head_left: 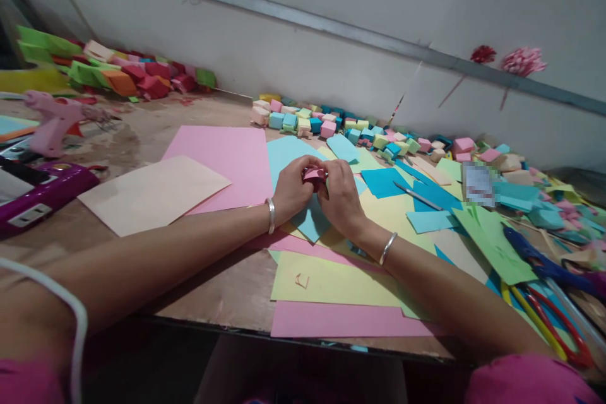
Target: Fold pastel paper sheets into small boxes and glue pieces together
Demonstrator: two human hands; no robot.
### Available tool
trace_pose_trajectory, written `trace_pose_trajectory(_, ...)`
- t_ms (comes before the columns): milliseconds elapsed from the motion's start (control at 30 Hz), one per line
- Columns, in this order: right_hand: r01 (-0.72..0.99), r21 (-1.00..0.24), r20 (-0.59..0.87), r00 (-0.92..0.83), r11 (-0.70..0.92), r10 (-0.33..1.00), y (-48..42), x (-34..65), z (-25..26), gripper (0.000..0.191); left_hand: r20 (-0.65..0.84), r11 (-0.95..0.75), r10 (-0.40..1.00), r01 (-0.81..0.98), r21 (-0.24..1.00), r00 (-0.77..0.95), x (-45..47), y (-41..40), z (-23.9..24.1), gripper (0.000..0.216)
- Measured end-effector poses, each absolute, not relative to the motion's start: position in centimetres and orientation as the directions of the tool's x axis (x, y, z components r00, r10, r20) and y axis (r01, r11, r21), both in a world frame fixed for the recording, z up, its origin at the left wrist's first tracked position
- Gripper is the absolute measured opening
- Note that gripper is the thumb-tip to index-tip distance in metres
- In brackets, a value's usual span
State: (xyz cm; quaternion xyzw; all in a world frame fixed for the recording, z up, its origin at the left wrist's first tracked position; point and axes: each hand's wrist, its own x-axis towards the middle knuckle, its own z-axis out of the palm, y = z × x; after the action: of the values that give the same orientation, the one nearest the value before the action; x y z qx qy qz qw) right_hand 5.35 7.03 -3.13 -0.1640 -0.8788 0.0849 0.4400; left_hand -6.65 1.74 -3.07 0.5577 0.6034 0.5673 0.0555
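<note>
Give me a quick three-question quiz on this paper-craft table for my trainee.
1. True or false: the left hand and the right hand both pinch the small pink paper piece.
2. The pink glue gun lies where? A) to the person's left B) to the person's right C) between the hands
3. Fill in: the row of paper cubes lies along the white ___.
Key: 1 true; 2 A; 3 wall.
</note>
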Motion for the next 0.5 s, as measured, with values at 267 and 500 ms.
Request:
trace_pose_trajectory(267,0.178,-0.307,0.757,-0.55,0.935,0.353,6.72,5.27,-2.99,0.025,0.618,-0.262,0.715,0.695,0.669,-0.326,-6.79,1.9,-3.01,0.035)
trace_pose_trajectory(500,0.162,-0.328,0.743,-0.564,0.931,0.36,6.5,5.32,-2.84,0.022,0.645,-0.264,0.706,0.736,0.623,-0.293,-6.77,1.74,-2.83,0.034)
